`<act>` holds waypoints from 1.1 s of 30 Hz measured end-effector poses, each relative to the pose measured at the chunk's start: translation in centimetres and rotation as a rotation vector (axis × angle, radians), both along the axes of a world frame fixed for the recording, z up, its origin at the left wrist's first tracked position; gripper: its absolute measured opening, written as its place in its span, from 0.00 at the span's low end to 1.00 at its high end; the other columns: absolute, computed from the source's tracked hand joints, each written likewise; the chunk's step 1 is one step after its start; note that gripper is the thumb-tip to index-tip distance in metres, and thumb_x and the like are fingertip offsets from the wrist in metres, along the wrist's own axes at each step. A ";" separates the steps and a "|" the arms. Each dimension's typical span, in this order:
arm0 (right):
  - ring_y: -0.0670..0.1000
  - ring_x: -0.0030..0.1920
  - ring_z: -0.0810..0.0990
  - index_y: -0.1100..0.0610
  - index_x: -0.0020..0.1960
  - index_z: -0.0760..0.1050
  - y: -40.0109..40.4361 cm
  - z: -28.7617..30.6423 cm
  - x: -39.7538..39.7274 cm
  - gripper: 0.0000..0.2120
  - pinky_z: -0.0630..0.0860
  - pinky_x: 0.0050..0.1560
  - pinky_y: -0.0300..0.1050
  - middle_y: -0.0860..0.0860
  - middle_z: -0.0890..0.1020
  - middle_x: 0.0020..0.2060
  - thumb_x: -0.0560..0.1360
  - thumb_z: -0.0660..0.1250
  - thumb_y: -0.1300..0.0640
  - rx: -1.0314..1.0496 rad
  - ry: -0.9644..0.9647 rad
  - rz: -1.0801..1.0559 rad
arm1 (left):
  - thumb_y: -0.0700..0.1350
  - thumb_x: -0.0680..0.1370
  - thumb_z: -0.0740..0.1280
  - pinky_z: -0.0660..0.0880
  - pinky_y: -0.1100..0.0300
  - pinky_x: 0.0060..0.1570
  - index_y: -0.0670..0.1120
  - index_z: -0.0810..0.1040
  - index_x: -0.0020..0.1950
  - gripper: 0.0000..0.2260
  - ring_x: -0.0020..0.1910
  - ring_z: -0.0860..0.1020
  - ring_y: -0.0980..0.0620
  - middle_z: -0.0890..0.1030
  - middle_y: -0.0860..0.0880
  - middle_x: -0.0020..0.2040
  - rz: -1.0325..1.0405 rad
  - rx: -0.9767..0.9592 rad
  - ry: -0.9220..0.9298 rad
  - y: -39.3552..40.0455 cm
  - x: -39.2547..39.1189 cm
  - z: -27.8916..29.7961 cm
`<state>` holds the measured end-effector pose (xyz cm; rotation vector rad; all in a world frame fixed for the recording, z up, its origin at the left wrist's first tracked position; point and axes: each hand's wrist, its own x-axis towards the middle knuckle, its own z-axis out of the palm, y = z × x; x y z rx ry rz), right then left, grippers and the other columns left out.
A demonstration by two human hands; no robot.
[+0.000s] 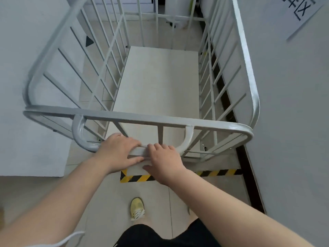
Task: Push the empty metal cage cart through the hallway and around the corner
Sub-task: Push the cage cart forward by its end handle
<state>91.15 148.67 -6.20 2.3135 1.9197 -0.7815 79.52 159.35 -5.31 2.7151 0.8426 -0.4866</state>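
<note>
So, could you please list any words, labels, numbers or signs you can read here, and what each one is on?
White paper sign on the right wall: large black characters, cut off by the frame edge, not readable.
Black triangle mark on the left wall: a symbol only, no text.
Yellow-and-black hazard tape on the floor: stripes only, no text.
Cage cart: no label visible.

The metal cage cart (156,82) is painted white, with barred sides, rounded top rails and a flat pale deck that lies bare. It stands upright in a narrow hallway, its right side close along the wall, perhaps touching it; the wheels are hidden.
</note>
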 end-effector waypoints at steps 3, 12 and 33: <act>0.57 0.60 0.74 0.57 0.64 0.67 0.6 -0.4 -1.0 0.15 0.66 0.60 0.47 0.54 0.76 0.58 0.80 0.58 0.52 0.018 -0.047 -0.102 | 0.54 0.78 0.61 0.74 0.53 0.55 0.53 0.70 0.66 0.17 0.59 0.77 0.49 0.78 0.54 0.61 -0.039 0.021 -0.003 0.5 -2.2 -0.4; 0.55 0.52 0.77 0.56 0.57 0.71 0.8 -0.8 -1.8 0.12 0.64 0.49 0.44 0.52 0.79 0.51 0.80 0.59 0.50 0.034 -0.125 -0.189 | 0.51 0.80 0.59 0.73 0.52 0.47 0.49 0.72 0.60 0.11 0.55 0.77 0.45 0.79 0.48 0.56 -0.049 0.089 -0.037 0.1 -2.4 -0.9; 0.55 0.57 0.74 0.55 0.61 0.69 0.3 -1.4 -2.2 0.13 0.66 0.58 0.46 0.52 0.78 0.55 0.80 0.58 0.49 0.048 -0.137 -0.219 | 0.50 0.80 0.60 0.73 0.52 0.47 0.49 0.72 0.61 0.11 0.54 0.77 0.44 0.79 0.48 0.55 -0.024 0.123 -0.048 -0.4 -2.5 -1.0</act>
